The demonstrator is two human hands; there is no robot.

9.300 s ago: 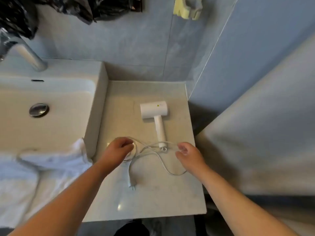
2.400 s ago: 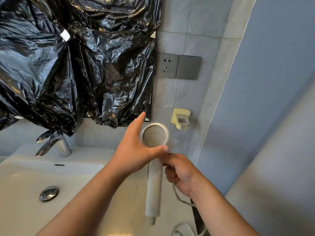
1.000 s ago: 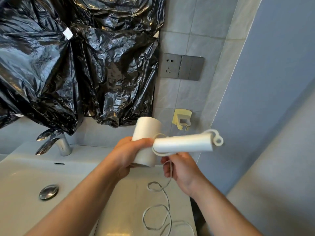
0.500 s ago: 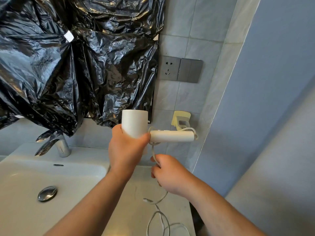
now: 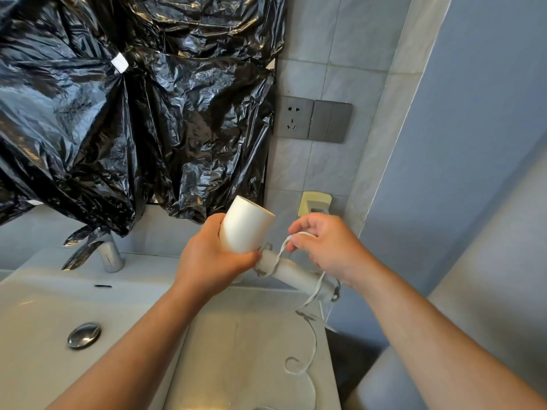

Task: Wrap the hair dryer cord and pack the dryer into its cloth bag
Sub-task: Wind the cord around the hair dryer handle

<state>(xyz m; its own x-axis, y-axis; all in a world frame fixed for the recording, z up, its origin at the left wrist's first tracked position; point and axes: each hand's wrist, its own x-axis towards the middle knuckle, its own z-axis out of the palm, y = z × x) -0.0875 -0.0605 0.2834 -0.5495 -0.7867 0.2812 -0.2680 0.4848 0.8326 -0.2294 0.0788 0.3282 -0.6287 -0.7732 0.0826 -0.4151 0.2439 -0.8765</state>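
Gripping hair dryer [image 5: 245, 224]: left hand [image 5: 211, 261] | right hand [image 5: 328, 247] fingers pinching cord [image 5: 312, 344] | no legible writing

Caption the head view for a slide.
Left hand grips the hair dryer while right hand winds its cord around the handle.

Since half a second ago: hair dryer [image 5: 247, 224] handle now tilts down to the right, not level. Right hand [image 5: 327, 248] has risen from below the handle to above it, pinching the cord [image 5: 309, 294], one turn now crossing the handle.
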